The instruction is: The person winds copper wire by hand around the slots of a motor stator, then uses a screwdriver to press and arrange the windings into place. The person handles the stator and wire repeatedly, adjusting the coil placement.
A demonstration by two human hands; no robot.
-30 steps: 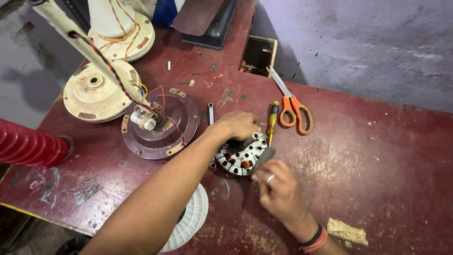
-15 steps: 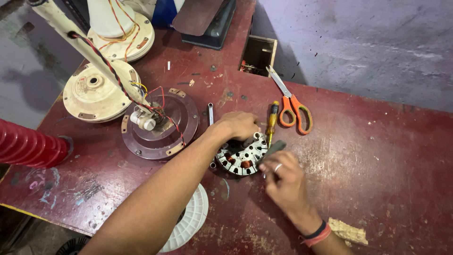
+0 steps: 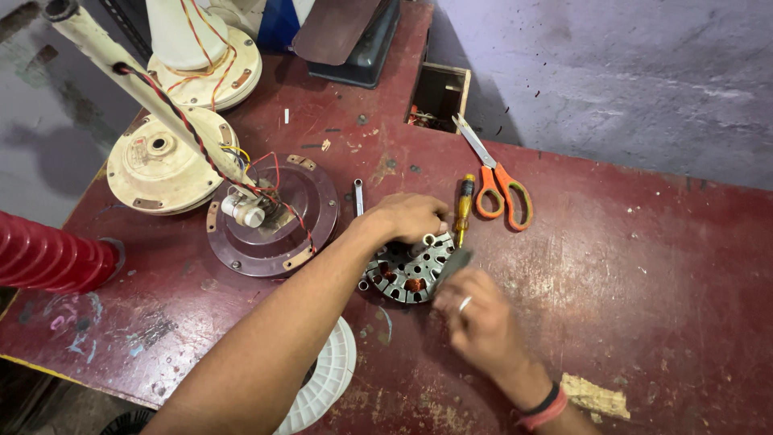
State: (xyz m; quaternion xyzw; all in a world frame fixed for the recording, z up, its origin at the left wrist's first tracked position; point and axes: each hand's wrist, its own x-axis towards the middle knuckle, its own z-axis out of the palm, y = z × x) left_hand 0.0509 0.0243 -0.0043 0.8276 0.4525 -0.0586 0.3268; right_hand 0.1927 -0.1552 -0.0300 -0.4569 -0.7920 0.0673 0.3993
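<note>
A round grey fan stator [image 3: 407, 272] with copper windings lies on the dark red table [image 3: 644, 266]. My left hand [image 3: 409, 216] rests on its upper edge, fingers curled against a short metal shaft at its centre. My right hand [image 3: 477, 320], a ring on one finger and a band at the wrist, grips a dark flat tool [image 3: 452, 265] whose end touches the stator's right rim. A yellow-handled screwdriver [image 3: 463, 209] lies just above the stator.
Orange-handled scissors [image 3: 498, 181] lie right of the screwdriver. A maroon round motor cover [image 3: 278, 213] with wires sits left, cream fan housings [image 3: 161, 165] beyond it. A small wrench [image 3: 358, 196], a white plastic spool [image 3: 326, 387], a red ribbed tube [image 3: 44, 258] and a square table hole [image 3: 437, 97] are around.
My right hand has shifted a little along the stator's right rim with the dark tool. My left hand has stayed on the stator.
</note>
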